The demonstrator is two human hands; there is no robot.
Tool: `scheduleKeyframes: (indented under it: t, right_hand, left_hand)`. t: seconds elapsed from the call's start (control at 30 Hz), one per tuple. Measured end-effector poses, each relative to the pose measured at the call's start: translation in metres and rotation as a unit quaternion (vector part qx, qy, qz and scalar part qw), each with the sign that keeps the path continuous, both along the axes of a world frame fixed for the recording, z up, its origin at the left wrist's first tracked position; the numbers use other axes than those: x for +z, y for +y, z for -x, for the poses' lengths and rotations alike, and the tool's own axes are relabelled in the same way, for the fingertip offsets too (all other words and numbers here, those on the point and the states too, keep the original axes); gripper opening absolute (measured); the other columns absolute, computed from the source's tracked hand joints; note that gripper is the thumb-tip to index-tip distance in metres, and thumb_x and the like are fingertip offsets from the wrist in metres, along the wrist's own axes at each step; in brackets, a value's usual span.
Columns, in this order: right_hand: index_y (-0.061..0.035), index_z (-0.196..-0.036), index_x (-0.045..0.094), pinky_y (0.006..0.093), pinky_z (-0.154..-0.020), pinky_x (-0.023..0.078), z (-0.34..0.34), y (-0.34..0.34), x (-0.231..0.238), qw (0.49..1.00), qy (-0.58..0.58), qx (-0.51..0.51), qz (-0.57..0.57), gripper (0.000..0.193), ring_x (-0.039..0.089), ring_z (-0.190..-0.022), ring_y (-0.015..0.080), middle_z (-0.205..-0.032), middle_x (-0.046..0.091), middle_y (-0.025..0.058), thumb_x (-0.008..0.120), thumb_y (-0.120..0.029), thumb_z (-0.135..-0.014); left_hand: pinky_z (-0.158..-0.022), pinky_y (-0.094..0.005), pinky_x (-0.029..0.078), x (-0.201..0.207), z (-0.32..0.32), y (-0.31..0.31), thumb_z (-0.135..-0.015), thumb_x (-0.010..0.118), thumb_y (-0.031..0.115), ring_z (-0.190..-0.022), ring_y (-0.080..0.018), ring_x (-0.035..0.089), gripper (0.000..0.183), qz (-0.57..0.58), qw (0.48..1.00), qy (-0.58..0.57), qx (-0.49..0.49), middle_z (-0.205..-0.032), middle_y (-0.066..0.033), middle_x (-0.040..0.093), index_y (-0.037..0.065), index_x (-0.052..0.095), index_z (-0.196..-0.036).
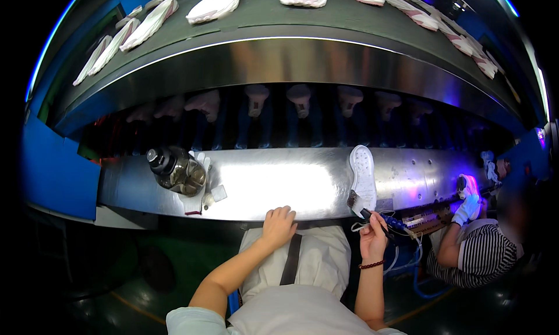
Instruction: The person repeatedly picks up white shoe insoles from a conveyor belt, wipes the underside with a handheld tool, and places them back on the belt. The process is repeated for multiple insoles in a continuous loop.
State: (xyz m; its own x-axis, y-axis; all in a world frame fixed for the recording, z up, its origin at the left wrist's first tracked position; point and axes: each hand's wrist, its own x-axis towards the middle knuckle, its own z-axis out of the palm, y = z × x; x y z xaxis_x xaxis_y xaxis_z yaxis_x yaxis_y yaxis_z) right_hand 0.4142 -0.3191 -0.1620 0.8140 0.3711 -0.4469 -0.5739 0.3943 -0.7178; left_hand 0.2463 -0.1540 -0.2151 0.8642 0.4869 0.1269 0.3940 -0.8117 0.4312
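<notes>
My left hand rests on the near edge of the metal bench, fingers stretched out and holding nothing. Between the fingers of my right hand is a dark-handled brush, its tip close to the lower end of a white shoe sole. The sole lies lengthwise away from me, with a row of small round marks along it. Whether the brush touches the sole I cannot tell. A thin white cord and a blue-and-black tool lie just right of that hand.
A dark bottle stands at left beside white cloth and a small white block. Beyond the bench, shoes hang in a dark recess under a green conveyor carrying white soles. At right, a gloved person in a striped sleeve holds a shoe.
</notes>
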Motion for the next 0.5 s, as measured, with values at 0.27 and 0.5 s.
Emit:
scheduleKeyframes:
  t: [0.27, 0.5]
  right_hand:
    - [-0.0005, -0.088, 0.053, 0.0208, -0.049, 0.036, -0.002, 0.003, -0.005, 1.000, 0.005, -0.022, -0.008, 0.012, 0.044, -0.052, 0.0100, -0.073, 0.052, 0.0032, 0.054, -0.004, -0.077]
    - [-0.0023, -0.086, 0.054, 0.0214, -0.045, 0.036, -0.013, -0.001, -0.021, 0.999, 0.011, -0.043, 0.010, 0.010, 0.045, -0.049, 0.0097, -0.072, 0.055, 0.0040, 0.056, -0.004, -0.076]
  left_hand:
    - [-0.074, -0.0365, 0.036, 0.001, -0.006, 0.015, -0.066, 0.058, 0.019, -0.086, -0.0240, 0.047, 0.030, -0.008, 0.998, 0.040, -0.050, -0.094, -0.0079, 0.049, 0.007, 0.052, -0.093]
    - [-0.065, -0.0328, 0.043, 0.112, -0.076, 0.072, -0.067, 0.061, 0.015, -0.079, -0.0251, 0.055, 0.026, -0.082, 0.983, -0.108, -0.122, -0.091, -0.0105, 0.055, 0.004, 0.055, -0.090]
